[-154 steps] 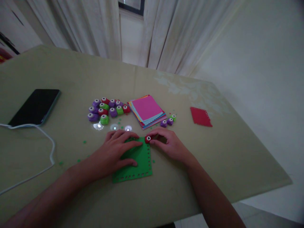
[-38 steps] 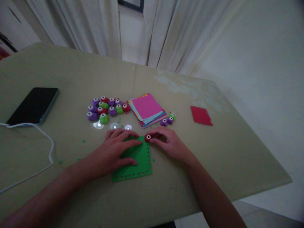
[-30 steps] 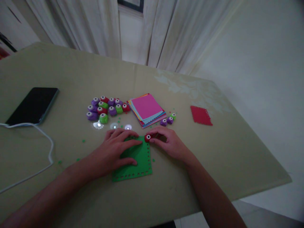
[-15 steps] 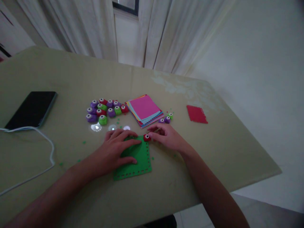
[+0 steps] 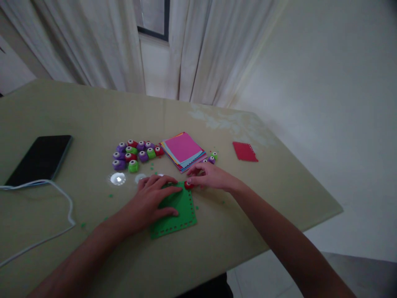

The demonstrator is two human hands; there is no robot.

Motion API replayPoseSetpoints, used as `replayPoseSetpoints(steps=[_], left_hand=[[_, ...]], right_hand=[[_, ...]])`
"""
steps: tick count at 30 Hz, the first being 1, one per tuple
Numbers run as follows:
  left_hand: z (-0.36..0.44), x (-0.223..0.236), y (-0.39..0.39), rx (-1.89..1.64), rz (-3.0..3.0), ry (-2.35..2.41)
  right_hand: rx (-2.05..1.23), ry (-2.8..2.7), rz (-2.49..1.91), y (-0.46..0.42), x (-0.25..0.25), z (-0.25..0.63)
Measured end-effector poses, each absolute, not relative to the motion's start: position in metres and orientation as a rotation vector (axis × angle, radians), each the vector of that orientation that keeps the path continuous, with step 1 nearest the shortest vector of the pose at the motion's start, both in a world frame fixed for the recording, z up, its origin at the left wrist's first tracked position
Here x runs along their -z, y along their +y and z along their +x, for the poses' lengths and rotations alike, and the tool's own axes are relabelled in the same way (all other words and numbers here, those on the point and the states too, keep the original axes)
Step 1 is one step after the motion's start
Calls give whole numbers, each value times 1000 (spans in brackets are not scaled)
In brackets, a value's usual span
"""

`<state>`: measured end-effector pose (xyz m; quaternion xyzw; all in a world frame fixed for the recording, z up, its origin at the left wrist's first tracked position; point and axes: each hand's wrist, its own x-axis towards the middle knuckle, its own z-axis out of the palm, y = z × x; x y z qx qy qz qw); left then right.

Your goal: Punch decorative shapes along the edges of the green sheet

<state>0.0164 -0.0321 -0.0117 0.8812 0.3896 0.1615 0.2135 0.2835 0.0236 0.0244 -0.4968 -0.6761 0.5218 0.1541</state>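
Observation:
A green square of paper (image 5: 181, 209) lies on the table, with small holes punched along its right and bottom edges. My left hand (image 5: 156, 196) rests flat on it with the fingers spread. At the paper's far right corner sits a small red craft punch (image 5: 187, 185) with a white button on top. My right hand (image 5: 207, 176) grips that punch between thumb and fingers, partly covering it. Just beyond my right hand stand purple and green punches (image 5: 211, 159).
Several purple, red and green punches (image 5: 133, 166) cluster behind my left hand. Beside them lies a stack of coloured paper (image 5: 182, 148). A red punched sheet (image 5: 245, 151) is at right, a dark tablet (image 5: 40, 159) and white cable (image 5: 68, 203) at left. Green paper bits are scattered about.
The camera view has shifted, so the table things appear slightly lower and further left. My right thumb now covers more of the red punch; both hands stay at the green paper.

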Motion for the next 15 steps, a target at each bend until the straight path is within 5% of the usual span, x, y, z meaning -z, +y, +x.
replayPoseSetpoints(steps=[15], left_hand=[[19,16,-30,-445,2430,1081]], right_hand=[[-1483,-1867,-1498,24,-23,281]])
